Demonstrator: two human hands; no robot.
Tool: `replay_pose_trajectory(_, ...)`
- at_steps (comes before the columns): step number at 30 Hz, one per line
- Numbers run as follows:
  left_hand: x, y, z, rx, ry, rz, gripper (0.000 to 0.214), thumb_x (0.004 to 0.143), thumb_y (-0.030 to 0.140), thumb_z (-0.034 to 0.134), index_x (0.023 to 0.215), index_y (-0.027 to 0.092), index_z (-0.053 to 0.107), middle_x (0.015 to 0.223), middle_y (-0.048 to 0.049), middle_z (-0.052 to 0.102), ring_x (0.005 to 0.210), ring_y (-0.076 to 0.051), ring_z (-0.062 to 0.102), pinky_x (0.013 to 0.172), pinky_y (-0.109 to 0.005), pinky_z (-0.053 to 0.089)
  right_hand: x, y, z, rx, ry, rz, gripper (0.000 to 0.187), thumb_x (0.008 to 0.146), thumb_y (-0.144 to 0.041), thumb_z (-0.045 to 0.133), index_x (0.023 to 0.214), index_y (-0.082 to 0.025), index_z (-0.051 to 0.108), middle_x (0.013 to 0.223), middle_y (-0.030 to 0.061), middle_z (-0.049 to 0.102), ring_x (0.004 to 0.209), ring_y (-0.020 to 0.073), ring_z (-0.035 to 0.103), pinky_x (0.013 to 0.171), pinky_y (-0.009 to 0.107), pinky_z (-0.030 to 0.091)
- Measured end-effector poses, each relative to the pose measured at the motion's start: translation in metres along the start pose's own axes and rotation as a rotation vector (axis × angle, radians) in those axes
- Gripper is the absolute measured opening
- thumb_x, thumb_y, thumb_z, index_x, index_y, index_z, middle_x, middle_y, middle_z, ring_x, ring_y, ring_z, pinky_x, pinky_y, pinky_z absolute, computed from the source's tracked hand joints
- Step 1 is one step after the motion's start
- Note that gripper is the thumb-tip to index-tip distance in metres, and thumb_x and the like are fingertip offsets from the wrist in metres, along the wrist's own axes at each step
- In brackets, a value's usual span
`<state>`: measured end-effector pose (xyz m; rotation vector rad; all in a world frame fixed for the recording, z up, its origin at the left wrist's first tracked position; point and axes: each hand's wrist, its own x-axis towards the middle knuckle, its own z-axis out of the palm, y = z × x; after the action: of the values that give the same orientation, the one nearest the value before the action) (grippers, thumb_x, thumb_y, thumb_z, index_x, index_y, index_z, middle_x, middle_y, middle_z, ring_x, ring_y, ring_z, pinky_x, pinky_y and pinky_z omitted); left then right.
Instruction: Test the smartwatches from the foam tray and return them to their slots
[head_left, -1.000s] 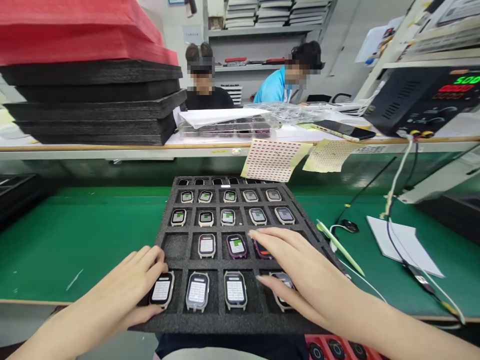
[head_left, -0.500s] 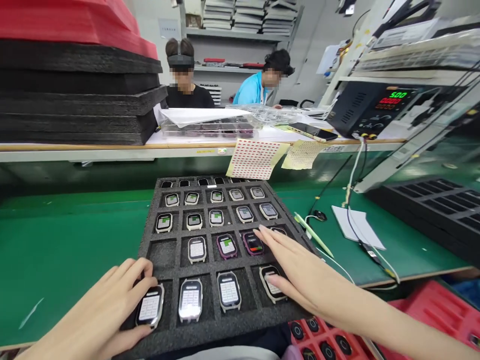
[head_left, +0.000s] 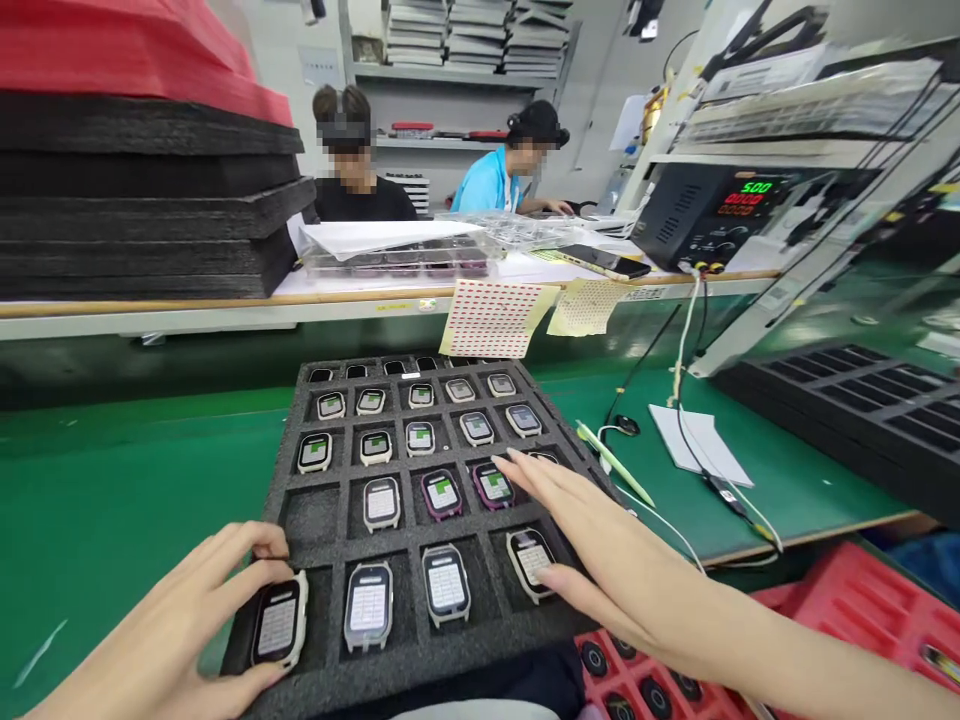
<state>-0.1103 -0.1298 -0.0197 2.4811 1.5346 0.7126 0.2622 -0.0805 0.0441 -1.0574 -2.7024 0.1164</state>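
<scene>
A black foam tray [head_left: 330, 545] stands in front of me, with smartwatches lying in many of its square pockets, most with lit screens. My left hand [head_left: 180, 610] grips a smartwatch [head_left: 277, 622] at the front left corner, fingers at its top edge and thumb at its bottom edge. Over the right side of the tray my right hand [head_left: 577, 530] is stretched out flat, fingers straight. Its fingertips lie by a purple smartwatch [head_left: 493, 484] with a green patch on its screen. The right thumb is at a pale smartwatch [head_left: 531, 562] at the front right.
Stacked black foam trays [head_left: 142, 200] fill the shelf on the left. A power supply [head_left: 709, 215] and a phone [head_left: 604, 262] are at the right. Below them lie a green pen [head_left: 616, 465], cables and white paper [head_left: 699, 445]. Red trays [head_left: 862, 630] are at the lower right. Two people sit opposite.
My view has shifted slightly, so most things sit further left. The right purple watch's screen has gone from dark with red to light with green. Both hands keep nearly the same places.
</scene>
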Motion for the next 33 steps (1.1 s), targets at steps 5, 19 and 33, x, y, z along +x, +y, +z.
replay_pose_trajectory(5, -0.002, 0.002, -0.013, -0.416, 0.086, -0.242, 0.042, 0.07, 0.026, 0.076, 0.109, 0.028, 0.062, 0.107, -0.0031, 0.068, 0.095, -0.022, 0.064, 0.084, -0.026, 0.048, 0.061, -0.002, 0.009, 0.103, 0.034, -0.243, 0.045, 0.097, -0.024, 0.043, 0.138, -0.009, 0.035, 0.127, 0.0166, 0.051, 0.118, 0.0265, 0.046, 0.098, 0.042, 0.044)
replay_pose_trajectory(19, 0.053, 0.023, -0.001, -1.645, 0.238, -0.556, 0.037, 0.069, 0.008, 0.075, 0.102, 0.016, 0.061, 0.106, -0.0123, 0.068, 0.079, -0.012, 0.058, 0.067, -0.02, 0.042, 0.15, -0.036, 0.044, -0.217, -0.259, -0.434, 0.009, 0.085, -0.017, 0.062, 0.09, -0.013, 0.068, 0.086, 0.0134, 0.062, 0.085, 0.0285, 0.058, 0.076, 0.04, 0.048)
replay_pose_trajectory(33, 0.066, 0.038, 0.014, -1.732, 0.243, -0.448, 0.054, 0.066, 0.002, 0.064, 0.116, 0.02, 0.053, 0.096, -0.0071, 0.064, 0.1, -0.024, 0.06, 0.09, -0.04, 0.046, 0.158, -0.007, 0.043, 0.257, -0.238, -0.399, 0.04, 0.07, -0.011, 0.064, 0.109, -0.014, 0.061, 0.096, 0.0082, 0.057, 0.091, 0.0244, 0.054, 0.081, 0.036, 0.048)
